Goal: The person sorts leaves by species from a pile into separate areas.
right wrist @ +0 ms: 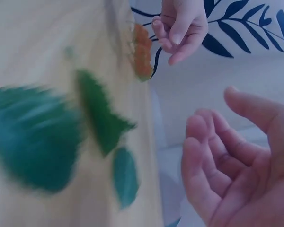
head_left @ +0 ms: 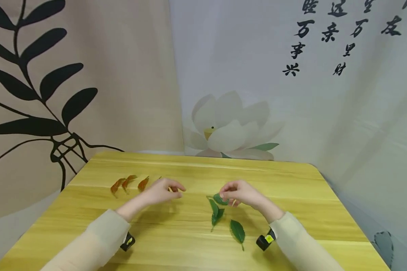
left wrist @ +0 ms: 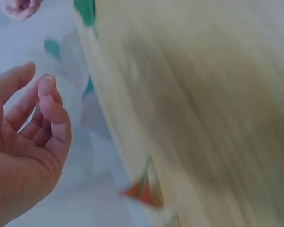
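Observation:
My left hand (head_left: 163, 191) hovers over the table beside the reddish-brown leaves, fingers loosely bent and holding nothing. One reddish leaf (head_left: 143, 183) lies just left of it, and the tip of another pokes out behind the hand. My right hand (head_left: 240, 194) is above a green leaf (head_left: 220, 199) and partly covers it in the head view. In the right wrist view, the thumb of the right hand (right wrist: 232, 170) stands apart from its relaxed fingers, with nothing between them. Nearer to me lies a separate green leaf (head_left: 237, 230) with its stem pointing toward me.
Two more reddish leaves (head_left: 117, 186) lie at the table's far left. Overlapping green leaves (head_left: 215, 211) sit near the middle. The wood-grain table (head_left: 176, 241) ends before a printed curtain (head_left: 224, 56). Each wrist carries a small black camera (head_left: 265, 241).

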The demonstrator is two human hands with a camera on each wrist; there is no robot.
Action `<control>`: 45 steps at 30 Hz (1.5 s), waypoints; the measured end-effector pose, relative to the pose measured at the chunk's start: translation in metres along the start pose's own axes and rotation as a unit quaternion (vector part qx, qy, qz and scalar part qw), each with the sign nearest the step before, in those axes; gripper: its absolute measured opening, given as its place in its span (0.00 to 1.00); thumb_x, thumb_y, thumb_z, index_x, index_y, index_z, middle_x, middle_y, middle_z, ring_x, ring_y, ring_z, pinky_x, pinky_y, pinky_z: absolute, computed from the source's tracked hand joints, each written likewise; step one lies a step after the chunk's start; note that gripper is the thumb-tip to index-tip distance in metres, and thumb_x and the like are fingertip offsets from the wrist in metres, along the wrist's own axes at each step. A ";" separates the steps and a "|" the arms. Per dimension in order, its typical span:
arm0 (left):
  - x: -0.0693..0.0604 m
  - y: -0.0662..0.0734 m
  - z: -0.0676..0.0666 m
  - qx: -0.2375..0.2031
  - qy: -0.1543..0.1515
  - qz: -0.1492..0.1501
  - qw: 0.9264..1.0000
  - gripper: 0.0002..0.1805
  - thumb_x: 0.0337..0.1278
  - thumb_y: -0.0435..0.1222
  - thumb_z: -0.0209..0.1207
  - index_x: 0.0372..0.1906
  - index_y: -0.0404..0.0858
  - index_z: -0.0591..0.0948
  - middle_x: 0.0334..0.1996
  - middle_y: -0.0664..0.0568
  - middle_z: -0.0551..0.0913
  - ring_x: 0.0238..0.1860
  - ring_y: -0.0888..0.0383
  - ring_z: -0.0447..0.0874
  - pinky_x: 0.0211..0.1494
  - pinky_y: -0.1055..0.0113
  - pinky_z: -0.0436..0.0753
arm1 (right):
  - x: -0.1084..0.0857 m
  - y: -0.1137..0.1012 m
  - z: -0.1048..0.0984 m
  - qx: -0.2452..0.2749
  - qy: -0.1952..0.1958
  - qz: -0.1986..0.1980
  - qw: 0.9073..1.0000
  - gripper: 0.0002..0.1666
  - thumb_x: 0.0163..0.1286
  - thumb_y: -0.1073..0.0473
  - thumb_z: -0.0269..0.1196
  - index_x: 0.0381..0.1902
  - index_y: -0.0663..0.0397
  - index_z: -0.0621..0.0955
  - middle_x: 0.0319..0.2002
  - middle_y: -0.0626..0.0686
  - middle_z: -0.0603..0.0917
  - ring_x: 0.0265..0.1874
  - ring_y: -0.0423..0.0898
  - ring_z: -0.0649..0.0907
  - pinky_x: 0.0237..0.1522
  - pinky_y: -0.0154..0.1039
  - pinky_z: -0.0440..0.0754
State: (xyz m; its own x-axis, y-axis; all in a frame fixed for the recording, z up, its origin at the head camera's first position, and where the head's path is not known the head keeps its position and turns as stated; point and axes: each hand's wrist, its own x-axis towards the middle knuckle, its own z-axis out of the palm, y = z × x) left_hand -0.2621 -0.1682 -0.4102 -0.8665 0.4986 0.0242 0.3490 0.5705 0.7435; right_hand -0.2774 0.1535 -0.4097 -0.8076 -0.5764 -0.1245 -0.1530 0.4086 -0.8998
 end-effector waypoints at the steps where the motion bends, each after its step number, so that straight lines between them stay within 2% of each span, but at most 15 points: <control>1: 0.002 0.003 0.006 -0.003 -0.011 0.010 1.000 0.15 0.62 0.36 0.62 0.50 0.34 0.83 0.32 0.55 0.81 0.31 0.53 0.79 0.29 0.63 0.79 | -0.009 0.007 0.000 -0.003 -0.001 0.003 1.000 0.18 0.68 0.55 0.63 0.45 0.65 0.82 0.33 0.60 0.83 0.25 0.53 0.81 0.29 0.51 0.82; 5: 0.012 0.015 0.030 -0.001 -0.048 0.044 0.998 0.15 0.61 0.37 0.63 0.49 0.34 0.83 0.31 0.57 0.81 0.30 0.59 0.78 0.32 0.66 0.77 | -0.035 0.031 0.002 0.001 -0.004 0.029 1.000 0.14 0.65 0.57 0.66 0.41 0.64 0.82 0.29 0.58 0.81 0.20 0.46 0.78 0.23 0.42 0.78; 8: 0.021 0.022 0.046 0.012 -0.061 0.063 0.996 0.14 0.60 0.37 0.64 0.48 0.36 0.83 0.31 0.56 0.81 0.27 0.59 0.75 0.31 0.66 0.76 | -0.047 0.042 0.006 0.009 0.003 0.049 0.999 0.13 0.62 0.58 0.68 0.38 0.62 0.80 0.26 0.54 0.80 0.18 0.44 0.77 0.21 0.37 0.77; 11: 0.030 0.028 0.061 0.047 -0.056 0.077 0.994 0.15 0.58 0.39 0.66 0.48 0.38 0.83 0.35 0.53 0.82 0.28 0.58 0.74 0.32 0.65 0.75 | -0.052 0.048 0.008 -0.004 0.015 0.056 0.998 0.14 0.60 0.57 0.70 0.36 0.60 0.80 0.24 0.52 0.78 0.17 0.43 0.76 0.19 0.35 0.76; 15: 0.045 0.032 0.077 0.098 -0.035 0.094 0.990 0.19 0.56 0.42 0.67 0.51 0.39 0.82 0.41 0.49 0.81 0.39 0.54 0.76 0.41 0.61 0.75 | -0.056 0.053 0.012 -0.040 0.023 0.065 0.997 0.17 0.56 0.55 0.73 0.36 0.59 0.79 0.21 0.50 0.76 0.16 0.42 0.74 0.17 0.34 0.74; 17: 0.052 0.034 0.080 0.115 -0.020 0.094 0.989 0.20 0.56 0.43 0.67 0.53 0.39 0.82 0.42 0.48 0.81 0.43 0.51 0.76 0.43 0.58 0.76 | -0.056 0.052 0.012 -0.056 0.023 0.068 0.996 0.18 0.55 0.55 0.74 0.35 0.59 0.79 0.20 0.49 0.75 0.15 0.41 0.72 0.15 0.34 0.73; 21: 0.067 0.036 0.085 0.135 0.008 0.082 0.987 0.21 0.56 0.42 0.67 0.54 0.39 0.81 0.42 0.47 0.81 0.44 0.48 0.77 0.41 0.56 0.76 | -0.056 0.050 0.015 -0.073 0.026 0.067 0.995 0.19 0.52 0.55 0.76 0.35 0.58 0.79 0.19 0.47 0.74 0.13 0.40 0.70 0.13 0.33 0.71; 26: 0.087 0.036 0.087 0.133 0.024 0.058 0.989 0.21 0.57 0.42 0.67 0.54 0.38 0.81 0.43 0.45 0.82 0.44 0.48 0.78 0.42 0.54 0.77 | -0.055 0.053 0.019 -0.101 0.033 0.054 0.993 0.20 0.50 0.54 0.77 0.32 0.55 0.77 0.16 0.45 0.72 0.09 0.37 0.68 0.10 0.30 0.68; 32: 0.105 0.031 0.092 0.131 0.014 0.046 0.990 0.21 0.55 0.42 0.68 0.52 0.38 0.82 0.42 0.46 0.83 0.42 0.52 0.79 0.43 0.57 0.78 | -0.057 0.058 0.022 -0.121 0.045 0.039 0.991 0.19 0.49 0.54 0.78 0.27 0.54 0.77 0.13 0.42 0.69 0.07 0.37 0.65 0.09 0.30 0.66; 40: 0.110 0.026 0.101 0.125 -0.015 0.025 0.992 0.18 0.54 0.40 0.69 0.49 0.38 0.83 0.37 0.50 0.83 0.38 0.56 0.79 0.43 0.58 0.79 | -0.057 0.059 0.024 -0.115 0.050 0.034 0.991 0.17 0.50 0.56 0.77 0.20 0.51 0.77 0.11 0.41 0.67 0.07 0.35 0.64 0.09 0.30 0.65; 45: 0.112 0.029 0.104 0.169 -0.021 0.023 0.985 0.17 0.52 0.41 0.70 0.47 0.42 0.84 0.32 0.55 0.80 0.33 0.60 0.77 0.40 0.61 0.77 | -0.056 0.059 0.022 -0.111 0.050 0.037 0.992 0.15 0.51 0.57 0.75 0.20 0.52 0.77 0.12 0.42 0.70 0.07 0.35 0.64 0.09 0.30 0.65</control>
State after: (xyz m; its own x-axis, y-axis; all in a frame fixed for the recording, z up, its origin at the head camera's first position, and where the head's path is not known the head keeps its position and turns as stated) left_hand -0.3118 -0.0282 -0.4554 -0.8338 0.5517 0.0194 0.4927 0.7279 0.4770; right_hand -0.2286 0.1944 -0.4653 -0.8722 -0.4702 -0.1349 -0.2036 0.5998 -0.7739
